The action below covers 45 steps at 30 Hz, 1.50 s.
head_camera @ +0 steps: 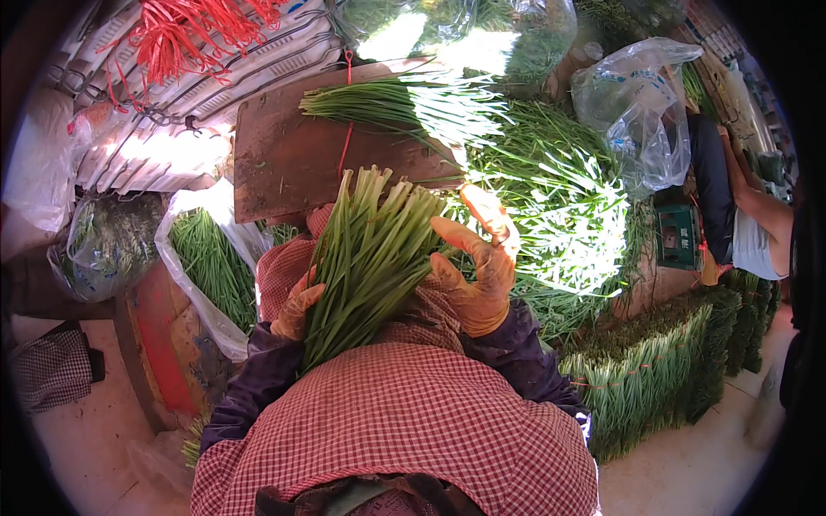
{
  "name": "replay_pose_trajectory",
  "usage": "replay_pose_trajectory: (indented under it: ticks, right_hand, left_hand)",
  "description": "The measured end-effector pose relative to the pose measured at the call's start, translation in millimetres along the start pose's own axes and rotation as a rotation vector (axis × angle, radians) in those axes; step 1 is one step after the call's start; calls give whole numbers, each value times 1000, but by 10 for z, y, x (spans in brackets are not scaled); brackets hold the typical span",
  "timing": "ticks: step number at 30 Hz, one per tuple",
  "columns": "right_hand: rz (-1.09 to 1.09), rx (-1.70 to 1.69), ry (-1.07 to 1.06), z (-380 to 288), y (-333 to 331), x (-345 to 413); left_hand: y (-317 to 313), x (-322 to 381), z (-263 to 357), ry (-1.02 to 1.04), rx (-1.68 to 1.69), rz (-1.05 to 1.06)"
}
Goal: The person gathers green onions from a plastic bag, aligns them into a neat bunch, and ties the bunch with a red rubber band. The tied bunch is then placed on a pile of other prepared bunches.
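A thick bunch of garlic chives [368, 258], pale cut ends up and green leaves down, leans against my checked apron [400, 413]. My left hand [299, 308], in an orange rubber glove, is wrapped around its left side. On the other side, my gloved right hand [477, 264] has its fingers spread, close to the bunch's right edge; whether a fingertip touches a leaf I cannot tell. Ahead on a brown wooden board [277, 148] lies another chive bunch [368, 103], across a red tie [346, 151]. Loose chives [561, 213] are heaped right of the board, partly in bright sunlight.
Red plastic ties [187, 39] hang over white crates [271, 64] at upper left. An open bag of chives [213, 264] sits left of me. Tied bunches [645, 374] stand in rows at right. Beyond them are a green crate [677, 237] and another person's arm [761, 200].
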State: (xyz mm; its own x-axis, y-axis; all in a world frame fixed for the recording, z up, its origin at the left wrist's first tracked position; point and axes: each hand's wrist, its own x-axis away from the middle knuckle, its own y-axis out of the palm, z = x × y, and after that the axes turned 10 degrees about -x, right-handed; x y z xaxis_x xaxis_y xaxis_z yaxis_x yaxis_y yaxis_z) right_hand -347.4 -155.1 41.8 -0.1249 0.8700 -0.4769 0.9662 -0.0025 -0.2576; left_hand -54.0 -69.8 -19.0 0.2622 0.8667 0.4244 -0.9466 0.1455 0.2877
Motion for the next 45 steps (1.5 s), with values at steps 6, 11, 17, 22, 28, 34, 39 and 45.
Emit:
replay_pose_trajectory:
  ticks: [6,11,17,22,28,34,39,45]
  right_hand:
    - [-118,-252,220,16,295,-19]
    - [-222,194,55,112,398,-30]
    - [-270,244,53,47,314,-57]
    - [72,-552,445,140,-325,-332]
    - [54,-974,409,158,-462,-316]
    - [-23,-952,713,121,165,-385]
    - [-54,-471,471,533,-1100,-432]
    - [-173,2,514,570,-1453,-530]
  left_hand:
    - [-20,43,17,73,-142,23]
    - [62,51,64,2,49,10]
    - [63,64,-43,-15,35,66]
    - [45,63,-89,126,52,9]
    - [226,60,-27,130,101,21]
    - [273,-11,-8,316,39,-182]
    - [436,40,174,239,-214,-38]
    - [693,27,686,387,-897,-252]
